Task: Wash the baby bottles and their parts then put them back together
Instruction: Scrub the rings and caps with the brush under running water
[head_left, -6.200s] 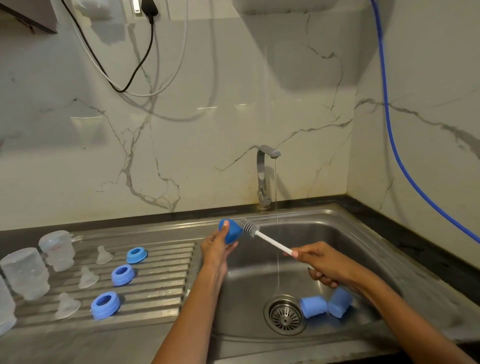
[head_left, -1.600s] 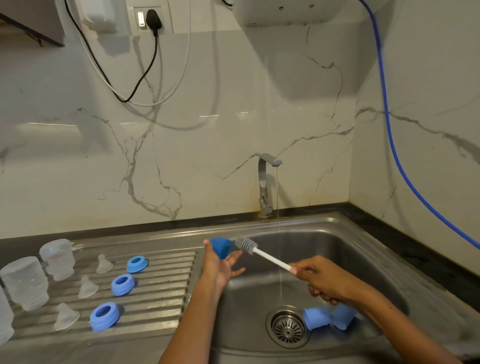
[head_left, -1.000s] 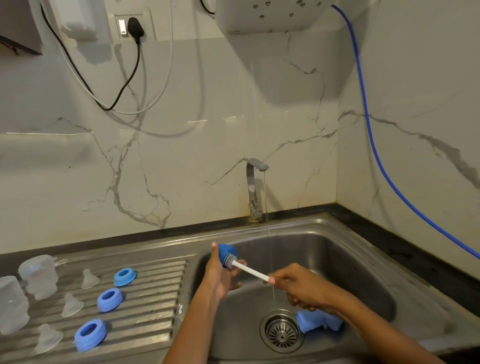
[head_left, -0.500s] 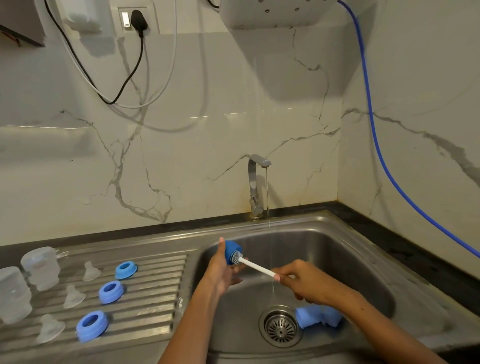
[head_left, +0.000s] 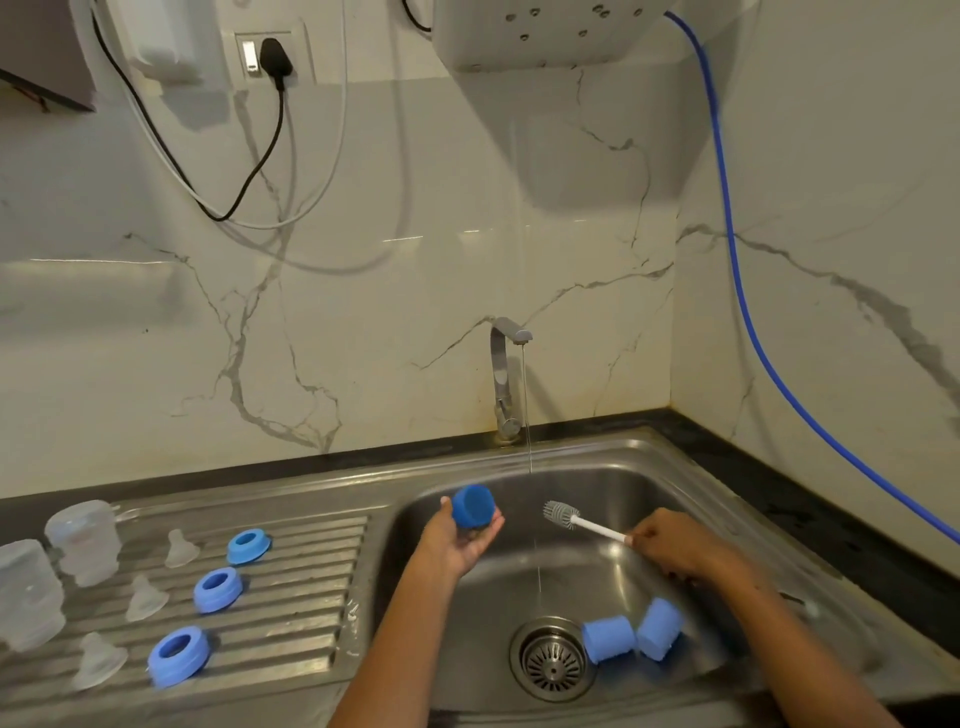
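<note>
Head view: above the steel sink (head_left: 675, 467), the left hand (head_left: 457, 540) is cradling a blue cap (head_left: 472, 506); the right hand (head_left: 675, 545) is gripping a bristled brush (head_left: 576, 522).

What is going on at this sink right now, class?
A person is washing baby bottle parts. The left hand holds a blue cap over the sink; the right hand grips a small brush, apart from the cap. Two more blue caps lie by the drain. A thin stream runs from the tap.
</note>
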